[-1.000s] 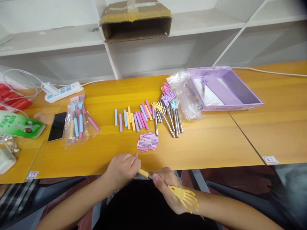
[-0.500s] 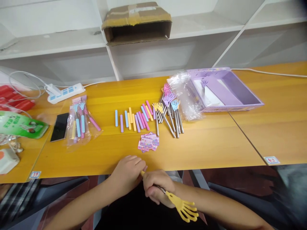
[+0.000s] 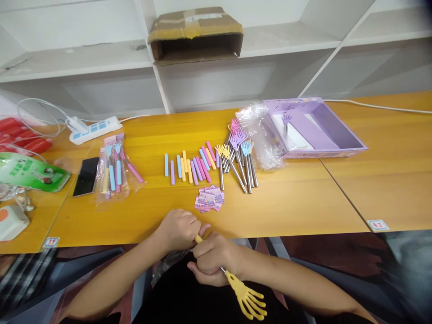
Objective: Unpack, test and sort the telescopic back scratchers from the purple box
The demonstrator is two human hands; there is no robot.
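A yellow back scratcher (image 3: 248,297) is held at the table's front edge, its hand-shaped head pointing down and right. My right hand (image 3: 216,256) is wrapped round its metal rod, just behind the head. My left hand (image 3: 182,229) grips the yellow handle sleeve (image 3: 199,239) at the other end; most of the sleeve is hidden by the fingers. Beyond my hands lies a small stack of pink and purple cards (image 3: 209,199). Behind it are several coloured handle sleeves (image 3: 191,166) in a loose row. Several metal-rod back scratchers (image 3: 238,157) with coloured heads lie in a pile.
A purple box (image 3: 324,126) with one purple scratcher stands at the right, with clear plastic bags (image 3: 261,135) beside it. At the left are bagged scratchers (image 3: 114,171), a black phone (image 3: 86,177), a power strip (image 3: 96,129) and a green pouch (image 3: 30,173). A cardboard box (image 3: 195,36) sits on the shelf.
Both hands have moved slightly, the left one up and the right one leftward. The scratcher's head has shifted left and down, and more of the yellow sleeve shows between my hands.
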